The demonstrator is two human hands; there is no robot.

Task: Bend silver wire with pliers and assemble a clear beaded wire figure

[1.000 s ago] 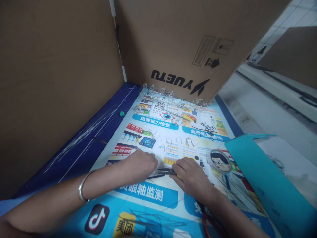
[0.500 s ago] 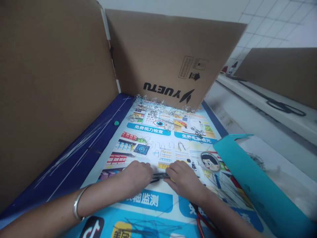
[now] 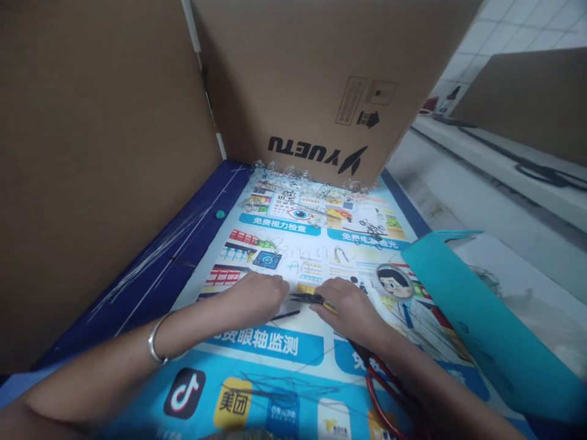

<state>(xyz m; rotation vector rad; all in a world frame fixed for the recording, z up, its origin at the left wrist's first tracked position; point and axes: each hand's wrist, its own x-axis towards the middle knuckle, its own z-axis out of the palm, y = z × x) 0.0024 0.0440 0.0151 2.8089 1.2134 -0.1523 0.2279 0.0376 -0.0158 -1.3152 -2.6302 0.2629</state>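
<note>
My right hand is closed around a pair of pliers with dark jaws and a yellow handle. The jaws point left, toward my left hand, which is closed with its fingertips hidden; what it holds cannot be made out. A short dark strip shows just below that hand. Beyond both hands, several bent U-shaped wire pieces lie on the printed poster. A red-handled tool lies partly under my right forearm.
Cardboard panels stand at the left and back. Clear crumpled bits and small rings line the back edge. Loose wires lie in front, and long strands lie at left. A teal box with coiled wire stands at right.
The pliers' jaws, which reached my left fingers before, now show a small gap from them. My head view has tilted down, so the scene sits higher at the front.
</note>
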